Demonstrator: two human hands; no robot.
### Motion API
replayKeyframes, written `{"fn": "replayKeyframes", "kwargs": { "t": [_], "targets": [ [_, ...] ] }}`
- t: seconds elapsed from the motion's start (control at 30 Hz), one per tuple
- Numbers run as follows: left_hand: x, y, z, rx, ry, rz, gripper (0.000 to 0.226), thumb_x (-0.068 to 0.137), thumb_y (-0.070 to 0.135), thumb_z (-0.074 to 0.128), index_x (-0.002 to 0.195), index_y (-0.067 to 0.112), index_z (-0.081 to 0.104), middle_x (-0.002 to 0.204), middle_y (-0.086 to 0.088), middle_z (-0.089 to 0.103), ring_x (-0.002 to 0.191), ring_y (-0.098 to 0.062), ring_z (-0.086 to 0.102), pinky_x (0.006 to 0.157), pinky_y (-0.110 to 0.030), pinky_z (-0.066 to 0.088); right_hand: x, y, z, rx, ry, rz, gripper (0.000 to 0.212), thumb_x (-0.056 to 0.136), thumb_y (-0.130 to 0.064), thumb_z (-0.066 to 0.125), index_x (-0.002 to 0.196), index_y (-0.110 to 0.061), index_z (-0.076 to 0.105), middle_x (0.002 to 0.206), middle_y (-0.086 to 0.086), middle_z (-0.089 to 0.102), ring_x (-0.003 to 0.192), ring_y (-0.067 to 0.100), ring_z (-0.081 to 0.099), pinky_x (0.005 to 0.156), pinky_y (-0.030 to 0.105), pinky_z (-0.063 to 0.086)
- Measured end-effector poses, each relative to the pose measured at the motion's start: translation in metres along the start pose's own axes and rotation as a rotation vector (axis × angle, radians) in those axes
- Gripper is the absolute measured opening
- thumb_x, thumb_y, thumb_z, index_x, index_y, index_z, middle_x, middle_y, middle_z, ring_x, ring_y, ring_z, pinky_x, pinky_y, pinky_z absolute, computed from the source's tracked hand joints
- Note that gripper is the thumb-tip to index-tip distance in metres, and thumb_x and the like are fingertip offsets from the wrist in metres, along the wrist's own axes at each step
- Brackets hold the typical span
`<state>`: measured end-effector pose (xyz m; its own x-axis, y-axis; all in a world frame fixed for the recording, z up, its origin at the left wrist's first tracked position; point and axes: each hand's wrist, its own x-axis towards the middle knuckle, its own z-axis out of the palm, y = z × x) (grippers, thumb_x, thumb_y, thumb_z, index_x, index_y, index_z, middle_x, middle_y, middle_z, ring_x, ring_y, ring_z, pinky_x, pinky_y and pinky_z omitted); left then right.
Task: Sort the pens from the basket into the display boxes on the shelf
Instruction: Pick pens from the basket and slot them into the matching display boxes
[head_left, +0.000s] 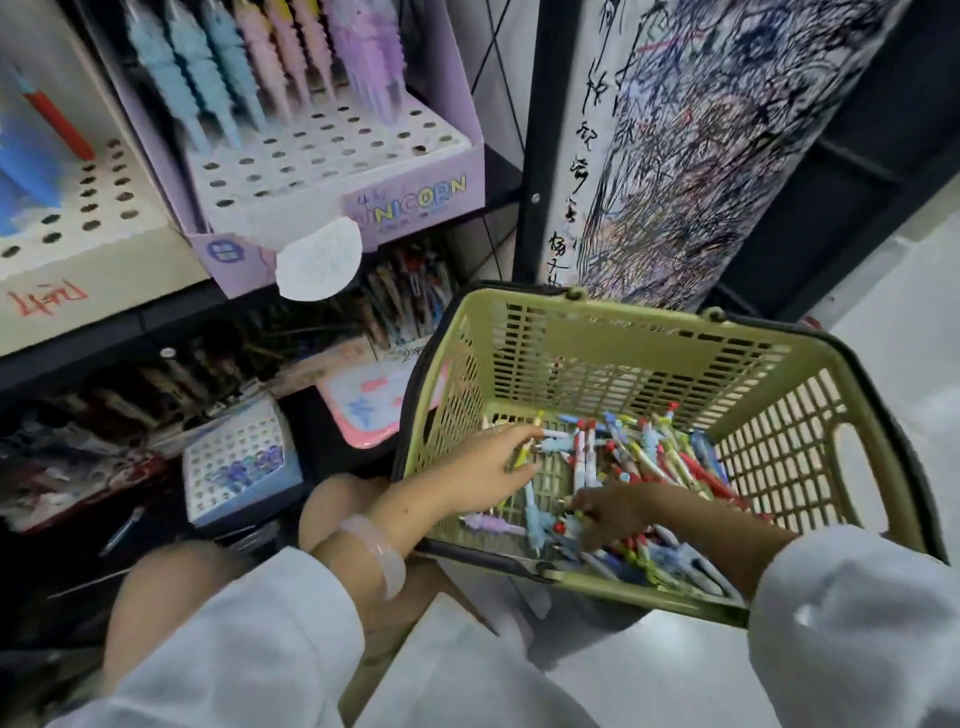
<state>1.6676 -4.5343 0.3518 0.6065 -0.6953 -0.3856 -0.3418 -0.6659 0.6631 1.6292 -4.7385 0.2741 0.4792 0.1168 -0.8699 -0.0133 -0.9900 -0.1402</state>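
Note:
A green plastic basket (613, 332) sits in front of me on the right, its bottom covered with several mixed pens (660, 462). Both hands are inside it. My left hand (485, 467) holds a few pens, one yellow-green, between thumb and fingers near the basket's left wall. My right hand (610, 512) reaches down into the pile with its fingertips among the pens; whether it grips one is hidden. On the shelf at upper left stands a purple Unicorn display box (410, 200) with a perforated white top and pastel pens in its back rows.
A beige display box (78, 270) with holes stands left of the purple one. The lower shelf holds a blue-white perforated box (239, 462), a pink box (363, 410) and more pens. A scribbled-on pillar (701, 156) rises behind the basket. My knees (171, 587) are below the shelf.

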Motion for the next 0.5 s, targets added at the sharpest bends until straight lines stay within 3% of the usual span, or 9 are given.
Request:
{"fn": "replayKeyframes", "kwargs": {
  "t": [0.07, 0.17, 0.23, 0.37, 0.5],
  "targets": [
    [0.001, -0.002, 0.003, -0.016, 0.004, -0.007, 0.048, 0.097, 0.031, 0.044, 0.142, 0.024, 0.031, 0.146, 0.001, 0.035, 0.105, -0.017, 0.053, 0.098, -0.037, 0.042, 0.007, -0.006, 0.011, -0.147, -0.006, -0.007, 0.080, 0.083, -0.046, 0.063, 0.146, -0.017, 0.023, 0.142, 0.011, 0.041, 0.125, 0.029, 0.045, 0.097, 0.035, 0.038],
    [0.003, -0.005, 0.006, -0.032, 0.015, -0.005, 0.048, 0.097, 0.031, 0.045, 0.142, 0.025, 0.031, 0.147, 0.001, 0.035, 0.123, -0.019, 0.046, 0.099, -0.033, 0.038, 0.019, -0.022, 0.021, -0.373, 0.117, -0.045, 0.059, 0.086, -0.038, 0.059, 0.132, -0.008, 0.038, 0.131, 0.016, 0.048, 0.121, 0.034, 0.047, 0.101, 0.050, 0.033],
    [0.005, -0.007, 0.007, -0.041, 0.019, -0.007, 0.047, 0.096, 0.031, 0.045, 0.141, 0.025, 0.032, 0.147, 0.001, 0.035, 0.126, -0.018, 0.042, 0.100, -0.031, 0.037, 0.025, -0.029, 0.026, -0.392, 0.123, -0.052, 0.060, 0.086, -0.036, 0.059, 0.133, -0.005, 0.036, 0.130, 0.018, 0.046, 0.118, 0.035, 0.048, 0.097, 0.048, 0.037],
    [0.006, -0.009, 0.009, -0.078, 0.027, -0.010, 0.046, 0.096, 0.032, 0.045, 0.140, 0.028, 0.033, 0.146, 0.003, 0.036, 0.121, -0.020, 0.048, 0.098, -0.034, 0.041, 0.026, -0.032, 0.030, -0.396, 0.099, -0.042, 0.083, 0.081, -0.031, 0.069, 0.141, 0.000, 0.020, 0.132, 0.024, 0.042, 0.114, 0.038, 0.049, 0.087, 0.042, 0.045],
    [0.005, -0.011, 0.009, -0.100, 0.018, -0.021, 0.044, 0.096, 0.033, 0.045, 0.139, 0.030, 0.034, 0.144, 0.003, 0.038, 0.103, -0.024, 0.055, 0.095, -0.044, 0.046, 0.027, -0.032, 0.026, -0.329, 0.094, -0.055, 0.070, 0.080, -0.023, 0.070, 0.135, -0.003, 0.032, 0.126, 0.021, 0.050, 0.108, 0.035, 0.054, 0.080, 0.038, 0.047]
  ]
}}
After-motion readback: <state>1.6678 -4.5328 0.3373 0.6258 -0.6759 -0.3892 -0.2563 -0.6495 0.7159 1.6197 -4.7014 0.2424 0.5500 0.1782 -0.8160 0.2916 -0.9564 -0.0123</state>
